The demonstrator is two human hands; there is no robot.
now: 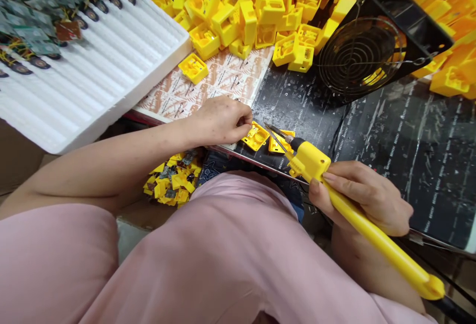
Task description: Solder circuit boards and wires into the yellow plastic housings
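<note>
My right hand (pixel 366 195) is wrapped round the yellow handle of a soldering iron (pixel 357 215), which has a thin metal feed tube beside its dark tip. The tip end points left, over two small yellow plastic housings at the table edge. My left hand (pixel 223 118) is closed, with curled fingers, at the upper left of the nearer housing (pixel 256 136). What its fingertips pinch, if anything, is hidden. The other yellow piece (pixel 280 142) lies just right of that housing, partly under the iron's tip.
A black fan (pixel 362 61) with a wire grille stands at the back right, before a heap of yellow housings (pixel 238 16). One housing (pixel 193 68) lies apart. At left, a white foam tray (pixel 111 76) carries many circuit boards (pixel 33 16). Yellow scraps (pixel 173 180) sit below the table edge.
</note>
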